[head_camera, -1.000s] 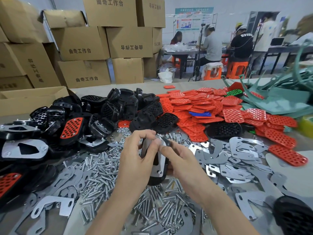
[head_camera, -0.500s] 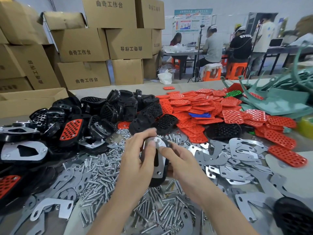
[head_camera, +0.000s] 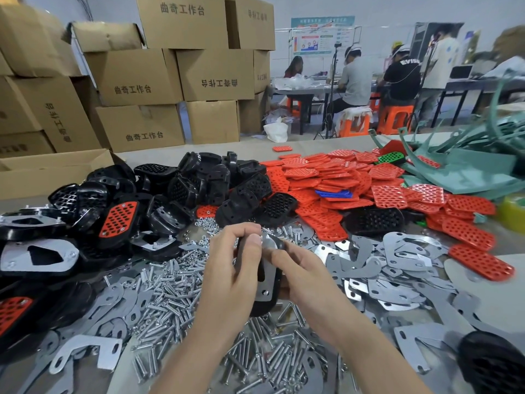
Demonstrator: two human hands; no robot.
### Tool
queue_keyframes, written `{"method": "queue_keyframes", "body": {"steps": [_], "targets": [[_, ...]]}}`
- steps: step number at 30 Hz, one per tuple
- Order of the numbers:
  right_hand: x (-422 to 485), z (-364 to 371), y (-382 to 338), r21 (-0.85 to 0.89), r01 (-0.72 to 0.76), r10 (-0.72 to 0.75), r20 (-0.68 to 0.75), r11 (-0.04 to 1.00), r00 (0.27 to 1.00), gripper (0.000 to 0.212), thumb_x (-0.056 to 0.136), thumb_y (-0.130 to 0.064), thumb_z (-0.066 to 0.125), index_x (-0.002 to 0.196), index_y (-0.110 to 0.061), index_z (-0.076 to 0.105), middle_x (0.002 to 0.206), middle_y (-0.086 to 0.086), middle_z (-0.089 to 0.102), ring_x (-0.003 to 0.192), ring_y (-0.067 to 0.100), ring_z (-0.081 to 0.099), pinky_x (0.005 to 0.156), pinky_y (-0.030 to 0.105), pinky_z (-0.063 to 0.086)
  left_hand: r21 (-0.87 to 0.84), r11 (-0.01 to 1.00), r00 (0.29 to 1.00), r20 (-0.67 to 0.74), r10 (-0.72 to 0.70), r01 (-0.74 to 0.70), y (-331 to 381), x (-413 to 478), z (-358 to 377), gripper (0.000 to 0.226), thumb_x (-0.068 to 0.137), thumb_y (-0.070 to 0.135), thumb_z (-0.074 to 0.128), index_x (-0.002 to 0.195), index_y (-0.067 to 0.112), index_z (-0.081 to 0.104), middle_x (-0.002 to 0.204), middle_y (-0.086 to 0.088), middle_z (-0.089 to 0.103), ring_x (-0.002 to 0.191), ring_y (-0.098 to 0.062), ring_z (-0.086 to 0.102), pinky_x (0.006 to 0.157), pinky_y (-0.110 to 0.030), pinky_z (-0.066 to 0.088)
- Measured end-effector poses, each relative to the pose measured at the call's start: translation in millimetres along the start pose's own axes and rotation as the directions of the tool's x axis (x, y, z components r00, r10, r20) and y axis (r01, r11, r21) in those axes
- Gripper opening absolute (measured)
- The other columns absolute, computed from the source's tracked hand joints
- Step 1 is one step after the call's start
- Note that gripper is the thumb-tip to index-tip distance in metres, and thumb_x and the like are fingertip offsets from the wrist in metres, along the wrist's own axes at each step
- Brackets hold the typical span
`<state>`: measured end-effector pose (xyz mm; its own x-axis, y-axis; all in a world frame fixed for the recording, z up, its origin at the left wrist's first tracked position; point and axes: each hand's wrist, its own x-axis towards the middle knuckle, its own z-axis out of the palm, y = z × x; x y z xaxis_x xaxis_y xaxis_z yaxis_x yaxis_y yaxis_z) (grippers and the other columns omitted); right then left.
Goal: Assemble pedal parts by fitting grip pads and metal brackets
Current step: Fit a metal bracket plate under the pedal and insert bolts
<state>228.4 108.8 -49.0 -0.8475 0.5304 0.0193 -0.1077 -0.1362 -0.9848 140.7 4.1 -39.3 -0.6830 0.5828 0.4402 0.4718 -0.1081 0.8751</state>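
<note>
While left hand and right hand clasp 1 pedal | grips: 2 curled on it | bracket: 1

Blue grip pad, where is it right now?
In the head view, the blue grip pad lies right of centre, half buried in the red pads, right of a black pedal shell.

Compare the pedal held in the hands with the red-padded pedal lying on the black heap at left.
The held pedal shows a metal bracket; the red-padded pedal shows its perforated red pad. The held pedal is gripped by left hand and right hand; the red-padded pedal lies untouched. Both have black bodies.
</note>
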Motion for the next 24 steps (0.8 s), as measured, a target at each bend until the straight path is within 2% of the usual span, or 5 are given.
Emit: {"method": "queue_keyframes", "body": {"steps": [5,13,18,20,24], "targets": [[1.2,-2.0,1.2,0.014,-0.002,0.002,0.001,1.0,1.0,0.025,0.106,-0.024,0.054,0.112,-0.004,0.067,0.109,0.027,0.071,0.09,0.038,0.072,0.089,0.052,0.062,0.119,0.99,0.997,0.032,0.073,-0.076,2.4,-0.3,1.4,0.026,0.101,0.044,0.042,0.116,0.041,0.063,0.121,0.019,0.06,0.126,-0.011,0.053,0.104,-0.037,0.044],[0.3,-1.5,-0.6,0.013,0.006,-0.006,0.004,1.0,1.0,0.02,0.105,-0.025,0.057,0.1,-0.016,0.073,0.092,0.008,0.076,0.083,0.023,0.073,0.081,0.043,0.064,0.014,1.0,1.0,-0.021,0.006,-0.006,0.1,1.0,3.1,0.024,0.101,0.045,0.04,0.107,0.041,0.063,0.118,0.017,0.065,0.116,-0.01,0.06,0.1,-0.043,0.049],[0.5,0.4,-0.7,-0.058,0.011,-0.013,-0.02,0.998,1.0,0.023,0.106,-0.03,0.056,0.11,-0.015,0.073,0.105,0.014,0.077,0.097,0.035,0.073,0.092,0.059,0.059,0.097,0.993,0.997,-0.017,0.07,-0.068,-2.2,3.0,4.3,0.014,0.096,0.047,0.053,0.103,0.043,0.064,0.112,0.02,0.064,0.114,-0.009,0.059,0.094,-0.029,0.047],[0.0,1.3,-1.2,-0.049,0.0,-0.001,-0.023,0.999,1.0,0.023,0.106,-0.031,0.057,0.11,-0.016,0.074,0.106,0.017,0.077,0.1,0.036,0.074,0.093,0.059,0.059,0.011,1.0,0.999,-0.043,0.009,-0.009,-3.4,3.2,5.4,0.011,0.094,0.046,0.064,0.104,0.046,0.059,0.11,0.019,0.066,0.101,-0.005,0.065,0.082,-0.025,0.052],[-1.8,1.5,-2.7,-0.019,-0.007,0.006,-0.017,1.0,1.0,0.021,0.106,-0.028,0.057,0.11,-0.017,0.074,0.104,0.017,0.078,0.096,0.035,0.076,0.091,0.054,0.061,0.014,1.0,0.998,-0.06,0.001,0.0,-8.9,3.7,3.4,0.009,0.098,0.034,0.065,0.102,0.042,0.061,0.109,0.019,0.069,0.102,-0.004,0.066,0.088,-0.036,0.055]]}}
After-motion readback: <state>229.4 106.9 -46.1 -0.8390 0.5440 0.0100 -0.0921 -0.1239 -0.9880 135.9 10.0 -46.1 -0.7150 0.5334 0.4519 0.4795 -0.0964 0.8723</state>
